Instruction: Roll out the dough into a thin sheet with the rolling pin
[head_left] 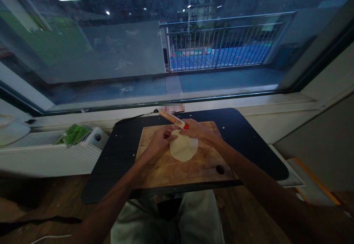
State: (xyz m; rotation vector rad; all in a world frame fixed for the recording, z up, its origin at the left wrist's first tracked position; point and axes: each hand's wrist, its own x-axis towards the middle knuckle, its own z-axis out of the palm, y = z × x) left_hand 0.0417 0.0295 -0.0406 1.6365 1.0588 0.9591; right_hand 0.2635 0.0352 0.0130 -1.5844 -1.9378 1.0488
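Note:
A thin, pale round of dough lies flat on the wooden cutting board. At its upper left edge is my left hand, fingers curled and thumb against the dough, seemingly pinching the rim. My right hand rests over the dough's upper right edge, closed around the red-printed end of a wrapped sausage. That sausage slants up and left, its far end reaching beyond the board's back edge. The fingertips of my right hand are partly hidden.
The board lies on a dark tabletop dotted with small pale crumbs. A blurred flat object and a black cord are behind it, by the window. To the left, a green cloth sits on a white radiator.

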